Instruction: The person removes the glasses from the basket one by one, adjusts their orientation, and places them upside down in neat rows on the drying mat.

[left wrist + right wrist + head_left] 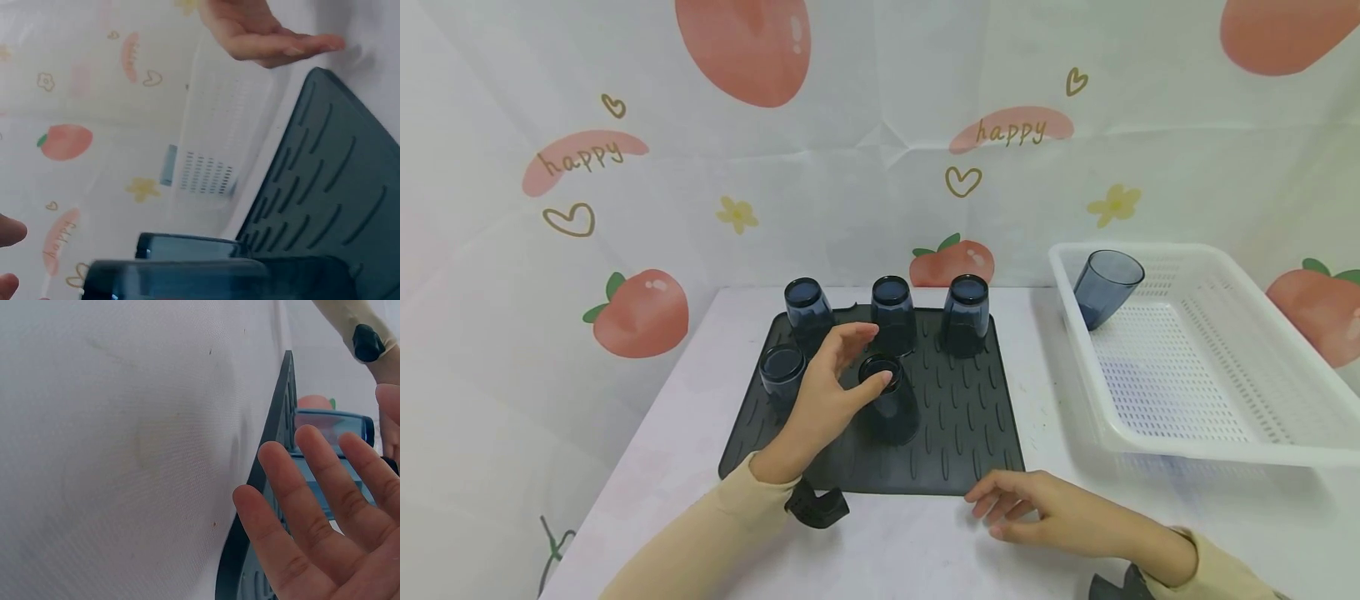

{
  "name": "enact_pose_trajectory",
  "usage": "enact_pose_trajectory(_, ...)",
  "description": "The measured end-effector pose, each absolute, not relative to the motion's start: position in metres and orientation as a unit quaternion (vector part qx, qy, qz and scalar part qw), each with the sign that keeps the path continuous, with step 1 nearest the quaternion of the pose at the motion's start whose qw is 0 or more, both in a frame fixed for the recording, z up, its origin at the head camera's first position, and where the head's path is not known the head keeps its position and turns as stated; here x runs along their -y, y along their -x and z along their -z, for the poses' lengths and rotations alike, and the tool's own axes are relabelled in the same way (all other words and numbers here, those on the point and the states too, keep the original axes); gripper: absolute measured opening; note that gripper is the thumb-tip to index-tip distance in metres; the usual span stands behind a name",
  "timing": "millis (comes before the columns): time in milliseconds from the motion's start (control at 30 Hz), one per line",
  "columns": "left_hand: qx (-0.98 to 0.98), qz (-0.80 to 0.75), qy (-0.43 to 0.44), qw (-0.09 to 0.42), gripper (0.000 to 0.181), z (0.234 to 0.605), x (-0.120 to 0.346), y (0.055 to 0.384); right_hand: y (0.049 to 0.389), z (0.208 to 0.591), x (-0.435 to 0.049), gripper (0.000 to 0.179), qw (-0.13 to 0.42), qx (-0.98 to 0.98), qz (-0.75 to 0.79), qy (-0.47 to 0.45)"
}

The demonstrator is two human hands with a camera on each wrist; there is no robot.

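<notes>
My left hand (827, 385) is over the black ridged drying mat (958, 417), its thumb and fingers spread in a wide curve. Its thumb overlaps the top of the front middle blue glass (895, 412) in the head view; the fingers are apart from the glass. That glass stands upside down on the mat. Left of the hand is another upturned glass (782, 371). Along the mat's back stand three more: a left glass (807, 304), a middle glass (892, 312) and a right glass (967, 312). My right hand (1037, 508), fingers loose, holds nothing near the mat's front right corner.
A white perforated plastic basket (1150, 450) stands to the right on the white table (917, 550). One blue glass (1105, 287) leans in its back left corner, mouth up. A white printed cloth (850, 192) hangs behind the table.
</notes>
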State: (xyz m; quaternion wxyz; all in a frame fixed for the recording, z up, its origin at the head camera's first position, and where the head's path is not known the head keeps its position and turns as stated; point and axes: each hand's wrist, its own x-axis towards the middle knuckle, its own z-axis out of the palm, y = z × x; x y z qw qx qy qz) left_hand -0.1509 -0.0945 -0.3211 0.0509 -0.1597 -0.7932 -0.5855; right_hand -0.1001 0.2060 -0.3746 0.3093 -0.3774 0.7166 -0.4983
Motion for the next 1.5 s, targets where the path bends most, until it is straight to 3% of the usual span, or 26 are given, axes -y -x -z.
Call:
enact_pose_trajectory(267, 0.789, 0.574, 0.21, 0.056, 0.039, 0.308, 0.087, 0.138, 0.101, 0.378, -0.206, 0.027, 0.308, -0.718, 0.497, 0.377)
enact_pose_trajectory(433, 0.772, 0.579, 0.261, 0.033, 0.034, 0.307, 0.082, 0.131, 0.101, 0.377, -0.207, 0.028, 0.315, -0.718, 0.499, 0.37)
enact_pose_trajectory(633, 0.763, 0.569, 0.305, -0.029, 0.03, 0.308, 0.075, 0.123, 0.101, 0.377, -0.208, 0.029, 0.323, -0.716, 0.501, 0.363)
enact_pose_trajectory(1000, 0.772, 0.502, 0.335, -0.199, 0.023, 0.328, 0.063, 0.114, 0.1, 0.379, -0.209, 0.029, 0.328, -0.712, 0.506, 0.359)
enact_pose_trajectory(1500, 0.763, 0.475, 0.316, -0.304, 0.024, 0.35, 0.06, 0.11, 0.098, 0.381, -0.21, 0.029, 0.321, -0.712, 0.513, 0.357)
